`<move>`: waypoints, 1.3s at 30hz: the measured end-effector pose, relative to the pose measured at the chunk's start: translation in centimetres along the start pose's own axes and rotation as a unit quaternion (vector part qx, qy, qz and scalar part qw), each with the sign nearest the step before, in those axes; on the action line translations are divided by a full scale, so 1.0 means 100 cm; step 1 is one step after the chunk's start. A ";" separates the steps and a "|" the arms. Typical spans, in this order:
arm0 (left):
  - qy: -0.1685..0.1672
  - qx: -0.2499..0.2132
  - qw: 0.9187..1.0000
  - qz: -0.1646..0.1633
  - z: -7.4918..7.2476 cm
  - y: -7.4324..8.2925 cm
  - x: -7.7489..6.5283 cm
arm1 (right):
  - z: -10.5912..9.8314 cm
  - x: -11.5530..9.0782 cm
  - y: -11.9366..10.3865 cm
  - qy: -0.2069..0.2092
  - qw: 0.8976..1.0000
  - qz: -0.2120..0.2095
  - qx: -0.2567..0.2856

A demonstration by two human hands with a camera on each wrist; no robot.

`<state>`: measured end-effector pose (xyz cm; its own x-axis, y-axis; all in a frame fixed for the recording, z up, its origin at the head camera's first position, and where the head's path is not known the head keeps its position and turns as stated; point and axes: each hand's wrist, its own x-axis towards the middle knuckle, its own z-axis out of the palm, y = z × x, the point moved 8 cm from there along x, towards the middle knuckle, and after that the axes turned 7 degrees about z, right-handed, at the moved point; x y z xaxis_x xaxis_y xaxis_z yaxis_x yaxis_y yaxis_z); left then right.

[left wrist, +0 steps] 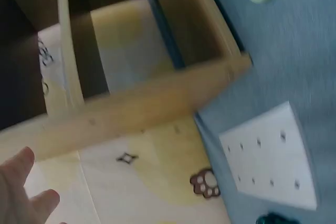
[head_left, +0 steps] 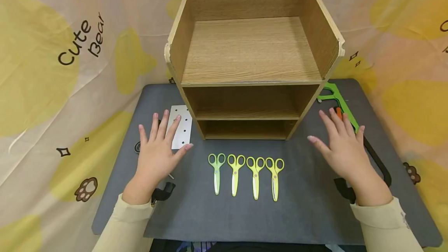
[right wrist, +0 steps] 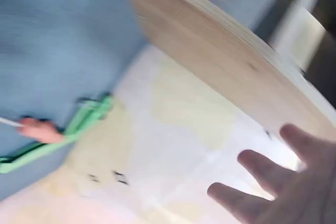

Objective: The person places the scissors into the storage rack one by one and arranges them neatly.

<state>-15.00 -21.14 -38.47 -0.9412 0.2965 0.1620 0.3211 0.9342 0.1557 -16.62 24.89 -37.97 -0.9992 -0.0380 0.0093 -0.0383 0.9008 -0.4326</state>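
Both hands hover over the grey table with fingers spread, holding nothing. My left hand [head_left: 155, 158] is beside a white plate with holes [head_left: 182, 127], partly covering it in the head view. On the other side, my right hand [head_left: 344, 147] is nearest to a green-framed saw [head_left: 341, 102], whose lower part it hides. Between the hands lie a green pair of scissors [head_left: 217, 172] and several yellow pairs of scissors [head_left: 255, 176], in a row with handles away from me. Behind them stands a wooden shelf unit [head_left: 252, 49]; its side panel [left wrist: 131, 108] fills much of the left wrist view.
An orange-handled tool [head_left: 338, 112] lies by the saw, partly hidden by my right hand. A black ring-like item [head_left: 137, 147] sits left of my left hand. Patterned cloth [head_left: 87, 100] surrounds the table [head_left: 238, 221]. The shelf unit has an open top and lower compartments.
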 end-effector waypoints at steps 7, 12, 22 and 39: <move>0.083 -0.073 0.994 0.012 0.008 0.039 -0.020 | -0.102 0.038 -0.048 0.185 0.892 -0.115 0.396; -0.016 -0.129 0.991 -0.017 0.062 0.058 -0.032 | -0.130 0.070 -0.087 0.198 0.832 -0.219 0.469; -0.102 -0.132 0.985 -0.050 0.136 0.067 -0.054 | -0.125 0.099 -0.090 0.265 0.838 -0.227 0.419; -0.073 -0.180 0.978 -0.074 0.146 0.061 -0.050 | -0.128 0.084 -0.111 0.329 0.779 -0.235 0.480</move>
<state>-9.90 -14.02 -52.51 -0.9768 0.2129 -0.0245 0.1719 0.8467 0.5034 -24.67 20.11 -21.50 -0.6773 0.2479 0.6927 -0.6922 0.1044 -0.7141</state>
